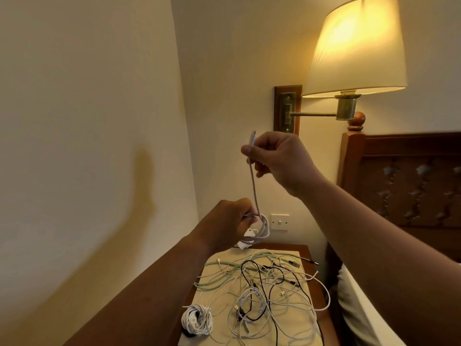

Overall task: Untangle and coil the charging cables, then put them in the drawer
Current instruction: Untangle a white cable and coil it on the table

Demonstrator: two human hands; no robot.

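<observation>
My left hand [230,222] grips a small coil of a pale braided cable [264,229] above the far end of the nightstand [308,250]. The cable's free end runs straight up to my right hand [277,158], which pinches it just below the plug [253,136]. Under both hands a tangle of white, mint-green and black cables [262,285] is spread over a pale mat [217,303]. A finished white coil [197,322] lies at the mat's near left corner. No drawer is in view.
A lit wall lamp [354,46] on a brass swing arm hangs above right. A wall switch [280,222] sits behind the nightstand. A carved wooden headboard [409,178] and white bedding [354,303] border the right side. A bare wall runs along the left.
</observation>
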